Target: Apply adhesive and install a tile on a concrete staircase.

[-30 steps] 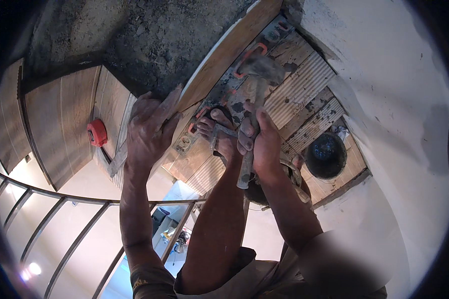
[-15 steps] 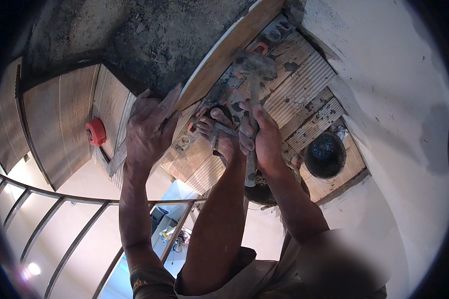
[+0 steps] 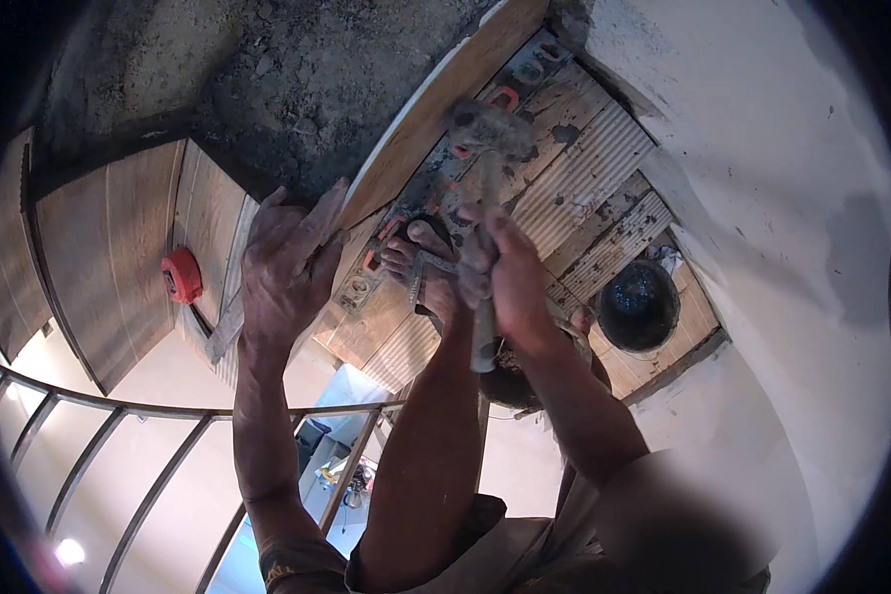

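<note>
My right hand (image 3: 510, 282) is closed around the handle of a mallet (image 3: 489, 131). Its thick, dirty head is slightly blurred and points away from me, near a long upright wood-look tile (image 3: 421, 114). My left hand (image 3: 287, 262) rests at the near end of that tile, where it meets the other tiles; its fingers are stretched out and dusty. A spirit level (image 3: 436, 183) with red parts lies along the foot of the tile, partly covered by my foot (image 3: 431, 262) in a sandal.
Rough grey mortar (image 3: 297, 99) fills the area beyond the tile. A red tape measure (image 3: 181, 275) sits on wood-look tiles to the left. A black bucket (image 3: 640, 307) stands at the right, by a white wall (image 3: 762, 198). Lower left runs a metal railing (image 3: 158, 460) above a lower level.
The mallet in my right hand has shifted slightly left, its handle now more upright. The whole view has moved a little too. My left hand stays at the tile's end.
</note>
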Available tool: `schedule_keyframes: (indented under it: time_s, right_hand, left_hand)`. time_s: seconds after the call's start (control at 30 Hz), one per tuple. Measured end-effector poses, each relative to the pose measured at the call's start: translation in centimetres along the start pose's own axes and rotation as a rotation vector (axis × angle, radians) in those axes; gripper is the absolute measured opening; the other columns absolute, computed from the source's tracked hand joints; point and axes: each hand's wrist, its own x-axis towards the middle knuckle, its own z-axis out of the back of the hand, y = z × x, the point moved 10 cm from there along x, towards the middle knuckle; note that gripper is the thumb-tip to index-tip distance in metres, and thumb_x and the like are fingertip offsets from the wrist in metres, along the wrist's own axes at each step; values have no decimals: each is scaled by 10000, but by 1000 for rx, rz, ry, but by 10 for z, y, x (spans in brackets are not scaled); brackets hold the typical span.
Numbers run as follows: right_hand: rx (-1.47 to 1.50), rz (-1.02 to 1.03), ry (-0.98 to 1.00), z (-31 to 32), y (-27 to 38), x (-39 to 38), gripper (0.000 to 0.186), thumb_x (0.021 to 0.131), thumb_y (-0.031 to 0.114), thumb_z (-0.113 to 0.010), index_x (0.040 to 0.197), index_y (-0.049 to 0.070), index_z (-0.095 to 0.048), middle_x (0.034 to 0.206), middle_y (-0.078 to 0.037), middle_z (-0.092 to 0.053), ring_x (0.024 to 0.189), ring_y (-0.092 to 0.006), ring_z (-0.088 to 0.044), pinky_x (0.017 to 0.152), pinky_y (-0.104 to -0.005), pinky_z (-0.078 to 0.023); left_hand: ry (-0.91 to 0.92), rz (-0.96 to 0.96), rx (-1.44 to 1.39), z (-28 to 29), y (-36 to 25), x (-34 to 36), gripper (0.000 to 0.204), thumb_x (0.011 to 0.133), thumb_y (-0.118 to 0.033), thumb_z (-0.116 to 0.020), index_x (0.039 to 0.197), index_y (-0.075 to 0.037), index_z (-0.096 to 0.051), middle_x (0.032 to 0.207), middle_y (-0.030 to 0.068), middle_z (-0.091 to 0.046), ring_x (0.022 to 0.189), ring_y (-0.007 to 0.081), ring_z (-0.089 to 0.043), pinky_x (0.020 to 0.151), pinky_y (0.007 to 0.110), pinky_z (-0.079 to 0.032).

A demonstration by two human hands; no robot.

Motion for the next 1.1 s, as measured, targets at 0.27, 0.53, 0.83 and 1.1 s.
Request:
schedule_keyframes:
  time_s: [0.27,0.53,0.83,1.1]
  right_hand:
    - [-170,-2,-29,15,12,12,387,1071,408,-415,1213,77,-557,641,44,-416,448,-91,-381,409,-263,-334]
    - [-140,278,-189,21,71,6,339,1051,411,-476,1162,102,-563,653,41,-433,471,-102,-402,447,-282,-377]
    - [473,189,-156,-19,68,44,310,1058,418,-438,1048,132,-560,665,64,-432,501,-90,-413,489,-280,-384]
    - [257,297,-32,-41,88,40,307,1062,404,-413,1033,137,-563,674,80,-438,481,-88,-399,476,-281,-391]
  left_hand:
    - [-38,101,-2,1,5,-1,538,794,-36,-743,1320,-74,-639,967,153,-714,913,329,-658,1026,491,-470]
    - [-1,100,130,2,-12,19,340,815,-141,-755,1129,-39,-675,917,177,-713,913,361,-657,909,462,-501]
    - [-36,141,316,-19,-13,23,285,900,-267,-715,791,-45,-574,730,153,-648,750,337,-612,790,453,-480]
    - [-77,81,257,-16,-8,20,285,917,-256,-696,767,-67,-546,683,116,-570,712,317,-547,813,434,-426]
